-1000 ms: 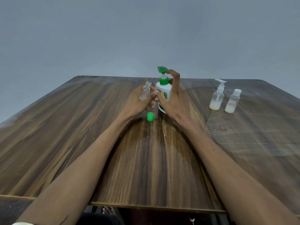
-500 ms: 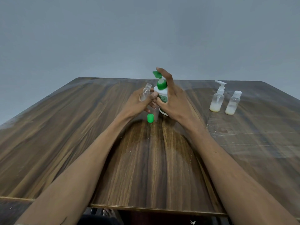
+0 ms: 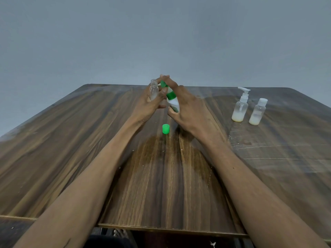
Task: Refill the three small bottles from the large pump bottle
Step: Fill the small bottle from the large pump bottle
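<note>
While the wooden table (image 3: 89, 149) fills most of the view, both forearms reach over it to its middle, where the two hands meet. The right hand (image 3: 189, 110) grips the large pump bottle (image 3: 172, 102), white with a green collar; its fingers are curled around the body, and one finger lies on the green pump head (image 3: 163, 84). The bottle leans to the left, with the spout just beside the mouth of the small clear bottle (image 3: 153, 90). The left hand (image 3: 148, 106) holds this open bottle upright, fingers and thumb curled around it. I cannot tell if there is liquid inside it. Well apart on the right side of the table stand a small pump bottle (image 3: 240, 106) and, just beside it, a small capped bottle (image 3: 257, 112), both with pale liquid at the bottom. A green cap (image 3: 165, 129) stands on the table, near the hands.
</note>
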